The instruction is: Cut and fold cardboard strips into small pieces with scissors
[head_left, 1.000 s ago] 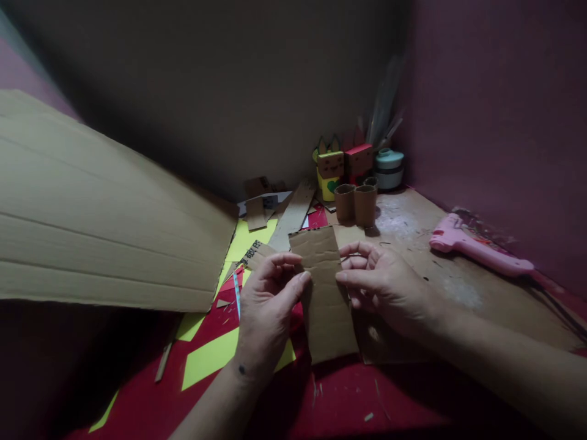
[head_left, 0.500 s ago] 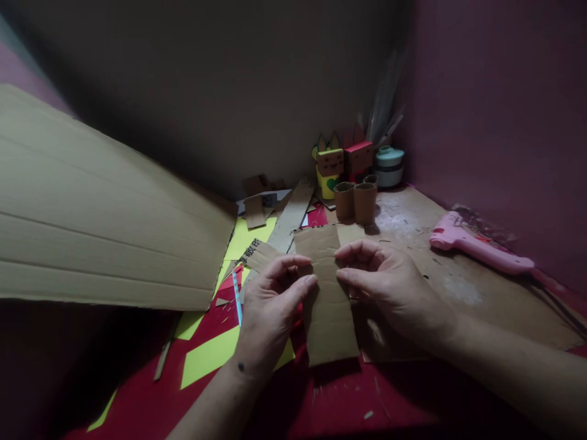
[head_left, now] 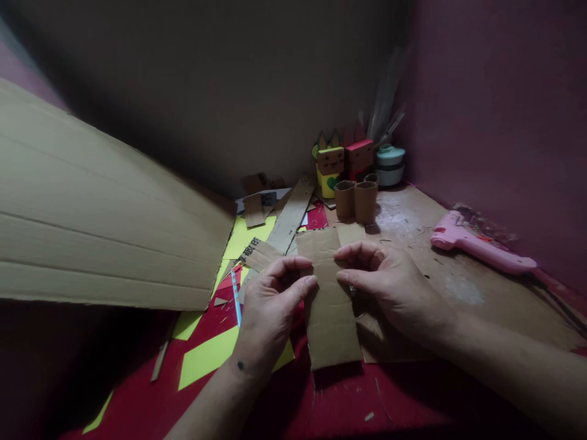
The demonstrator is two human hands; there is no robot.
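Between my hands is a rectangular cardboard strip [head_left: 331, 311], creased crosswise and held above the table. My left hand [head_left: 273, 305] pinches its left edge between thumb and fingers. On the opposite edge, my right hand [head_left: 385, 278] closes in a similar pinch. Just beyond the strip stand several short cardboard tubes [head_left: 365, 205]. A light-blue patterned stick [head_left: 236, 296] lies beside my left hand, near a cardboard scrap with printed characters [head_left: 261, 253].
A large cardboard sheet [head_left: 110, 226] slants in from the left. A pink glue gun [head_left: 483, 244] lies at right. Behind stand a yellow cardboard figure [head_left: 329, 174], a red one [head_left: 359, 159] and a light-blue lidded pot [head_left: 389, 165]. Yellow paper [head_left: 208, 357] lies on the red surface.
The strip's lower end has tilted slightly toward me and to the right. Both hands keep their pinch in nearly the same place.
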